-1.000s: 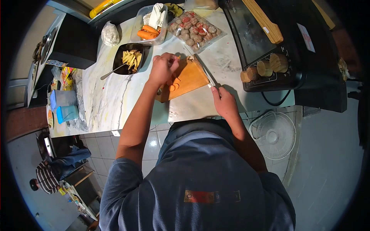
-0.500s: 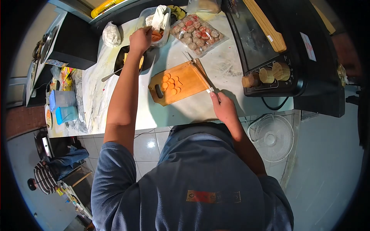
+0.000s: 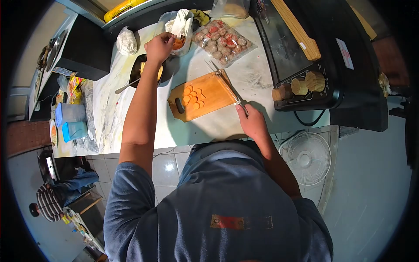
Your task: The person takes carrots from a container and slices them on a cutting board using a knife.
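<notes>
My left hand (image 3: 158, 47) is at the near left rim of a clear plastic tub (image 3: 189, 40), its fingers bent together; whatever they pinch is hidden. Inside the tub are a crumpled white bag (image 3: 180, 22) and orange carrot pieces (image 3: 178, 44) beside my fingertips. My right hand (image 3: 253, 122) grips the handle of a knife (image 3: 228, 88), its long thin blade pointing away across the right end of a wooden cutting board (image 3: 207, 109). Round carrot slices (image 3: 192, 97) lie on the board. A black bowl (image 3: 140, 61) with yellowish pieces and a spoon (image 3: 124, 87) is partly behind my left forearm.
A bag of meatballs (image 3: 223, 41) lies beyond the board. The black oven (image 3: 336, 52) with wooden knobs bounds the right side. A tied white bag (image 3: 126, 41) and blue-lidded containers (image 3: 75, 131) are at left. A fan (image 3: 305, 157) stands below; another person (image 3: 50, 203) is farther left.
My left hand has shifted slightly down and left at the tub, its fingers a little more spread over the rim. My right hand keeps the knife in nearly the same place.
</notes>
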The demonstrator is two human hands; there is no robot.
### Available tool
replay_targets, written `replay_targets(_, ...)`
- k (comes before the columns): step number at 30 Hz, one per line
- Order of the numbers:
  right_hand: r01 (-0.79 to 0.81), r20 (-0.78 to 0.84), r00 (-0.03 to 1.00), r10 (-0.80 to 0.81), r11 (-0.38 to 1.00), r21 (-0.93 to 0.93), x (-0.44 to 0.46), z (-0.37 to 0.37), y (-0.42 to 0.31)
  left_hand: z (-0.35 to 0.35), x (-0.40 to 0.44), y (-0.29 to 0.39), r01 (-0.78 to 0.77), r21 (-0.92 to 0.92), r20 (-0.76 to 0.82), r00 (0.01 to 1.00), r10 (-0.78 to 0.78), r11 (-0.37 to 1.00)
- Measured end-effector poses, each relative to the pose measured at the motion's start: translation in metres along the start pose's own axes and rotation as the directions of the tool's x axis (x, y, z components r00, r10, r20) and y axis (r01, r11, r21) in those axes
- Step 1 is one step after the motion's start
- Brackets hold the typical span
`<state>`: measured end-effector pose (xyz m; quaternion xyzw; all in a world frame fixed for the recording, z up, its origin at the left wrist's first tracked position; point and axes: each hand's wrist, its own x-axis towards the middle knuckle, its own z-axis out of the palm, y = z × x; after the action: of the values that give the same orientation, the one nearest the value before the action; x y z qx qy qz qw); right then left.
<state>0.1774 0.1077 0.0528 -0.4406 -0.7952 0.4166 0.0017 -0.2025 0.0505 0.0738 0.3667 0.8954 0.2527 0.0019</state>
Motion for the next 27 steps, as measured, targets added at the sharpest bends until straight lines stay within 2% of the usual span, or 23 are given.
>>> replay_targets(1,0.010,-0.003,1.000,-0.010,1.000,0.006,0.000,0.000,0.000,0.005,0.002,-0.006,0.000,-0.001,-0.001,1.000,0.000,1.000)
replay_targets(3,0.019,-0.005,1.000,-0.019,1.000,0.010,-0.001,0.000,0.000,0.013,0.002,-0.016,-0.242,-0.135,-0.195,0.957,0.213,0.961)
replay_targets(4,0.015,-0.001,1.000,-0.015,1.000,0.003,-0.001,0.000,0.001,0.013,0.000,-0.016,-0.239,-0.134,-0.194,0.958,0.211,0.962)
replay_targets(6,0.010,0.008,1.000,-0.010,1.000,-0.005,0.000,0.003,0.003,0.009,-0.007,-0.012,-0.204,-0.246,-0.127,0.976,0.177,0.948)
replay_targets(7,0.049,-0.036,0.998,-0.048,0.999,0.007,0.000,0.006,0.006,0.002,-0.014,-0.001,-0.199,-0.244,-0.123,0.977,0.173,0.949)
replay_targets(9,0.087,-0.071,0.994,-0.085,0.996,0.019,0.000,0.009,0.008,-0.009,-0.033,0.020,0.016,-0.248,0.041,0.999,-0.006,0.969)
replay_targets(10,0.086,-0.052,0.995,-0.085,0.996,0.029,0.000,0.008,0.007,-0.004,-0.044,0.017,0.023,-0.244,0.044,0.999,-0.012,0.969)
replay_targets(12,0.084,-0.027,0.996,-0.083,0.996,0.042,0.001,0.011,0.008,0.010,-0.068,0.011,-0.124,-0.372,0.071,0.984,0.161,0.920)
replay_targets(15,0.112,-0.039,0.993,-0.110,0.991,0.071,0.002,0.016,0.010,0.015,-0.115,0.021,-0.192,-0.251,0.280,0.924,0.261,0.949)
replay_targets(16,0.102,-0.017,0.995,-0.101,0.992,0.072,0.002,0.015,0.008,0.016,-0.129,0.024,-0.188,-0.250,0.281,0.924,0.257,0.950)
replay_targets(18,0.094,0.007,0.995,-0.095,0.993,0.073,0.004,0.016,0.008,0.021,-0.148,0.029,-0.299,-0.106,0.290,0.903,0.317,0.948)
replay_targets(21,0.140,-0.016,0.990,-0.140,0.986,0.085,0.006,0.020,0.013,0.035,-0.159,0.025,-0.281,-0.120,0.224,0.927,0.301,0.952)
replay_targets(23,0.156,-0.026,0.988,-0.154,0.985,0.068,0.007,0.022,0.013,0.032,-0.161,0.027,-0.262,-0.105,0.245,0.928,0.280,0.959)
replay_targets(25,0.160,-0.026,0.987,-0.158,0.984,0.073,0.007,0.023,0.013,0.034,-0.161,0.028,-0.295,-0.037,0.176,0.939,0.297,0.955)
replay_targets(27,0.158,-0.032,0.987,-0.156,0.984,0.079,0.006,0.023,0.013,0.039,-0.162,0.031,-0.265,-0.015,0.143,0.954,0.264,0.964)
